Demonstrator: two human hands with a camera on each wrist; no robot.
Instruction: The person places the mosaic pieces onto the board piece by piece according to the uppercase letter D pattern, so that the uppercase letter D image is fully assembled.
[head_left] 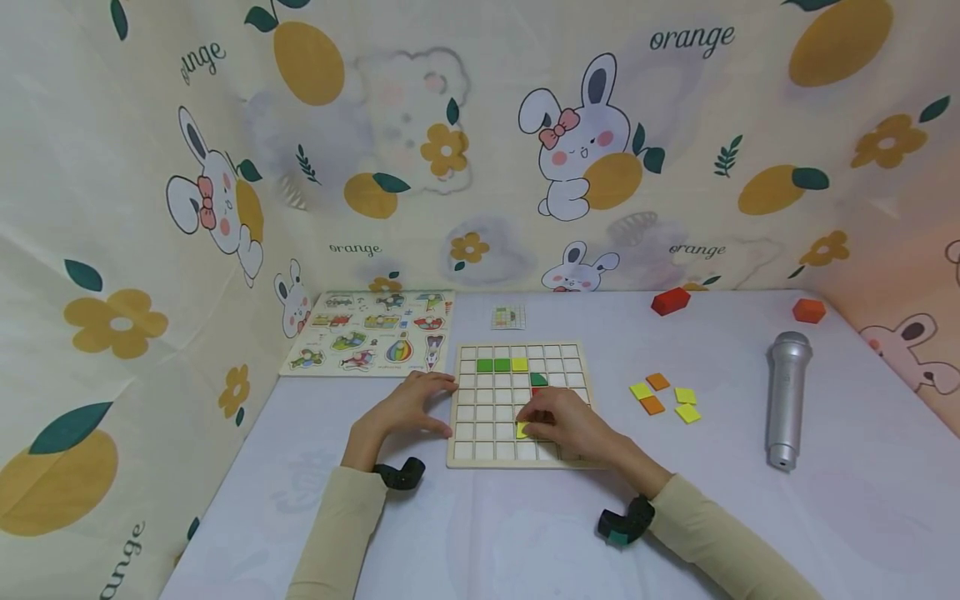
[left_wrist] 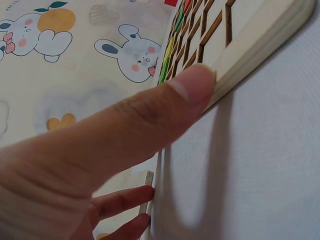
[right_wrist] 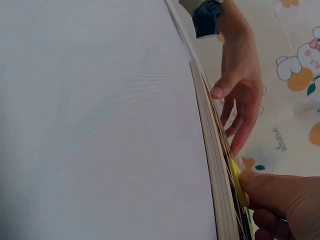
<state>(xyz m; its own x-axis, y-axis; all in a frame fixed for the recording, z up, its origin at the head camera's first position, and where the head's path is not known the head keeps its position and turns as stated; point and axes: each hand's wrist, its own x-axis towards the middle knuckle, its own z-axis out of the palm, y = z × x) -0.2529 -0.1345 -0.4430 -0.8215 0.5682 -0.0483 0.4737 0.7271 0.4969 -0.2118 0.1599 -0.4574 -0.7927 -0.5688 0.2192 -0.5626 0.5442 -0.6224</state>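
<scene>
A wooden grid board lies on the table. My right hand pinches a yellow square tile low over the board's lower middle squares. At the board's left edge, my left hand rests with loosely bent, spread fingers, its thumb against the wooden rim. Two green tiles and one yellow tile sit in an upper row. A green piece with a curved edge lies lower right of them, above a red piece partly hidden by my right hand.
Right of the board lie several loose tiles, including an orange tile and a yellow tile. Farther right is a silver microphone-shaped object. Two red blocks stand behind. A picture puzzle board and a small pattern card lie at the back left.
</scene>
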